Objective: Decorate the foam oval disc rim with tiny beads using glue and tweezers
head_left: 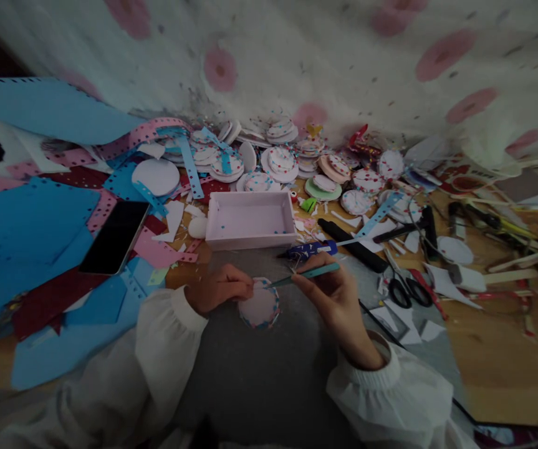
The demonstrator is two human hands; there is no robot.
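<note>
A round pale disc (258, 307) lies on a grey mat, its rim decorated with small red and blue pieces. My left hand (222, 288) is closed, thumb and fingers pinching the upper left edge of this disc. Teal tweezers (318, 271) are gripped in my right hand (331, 292), and their tips point left, at the disc's upper part. Whether the tips hold a small piece is too fine to see. Just behind the disc stands a shallow white box (250, 219) with a few tiny blue dots inside. A blue glue gun (313, 249) lies behind my right hand.
Many decorated discs (280, 162) are heaped at the back by a flowered curtain (269, 56). To the left are blue sheets (25, 218) and a phone (115, 237). Scissors (409, 290), paper scraps and a black cable (381, 321) lie to the right.
</note>
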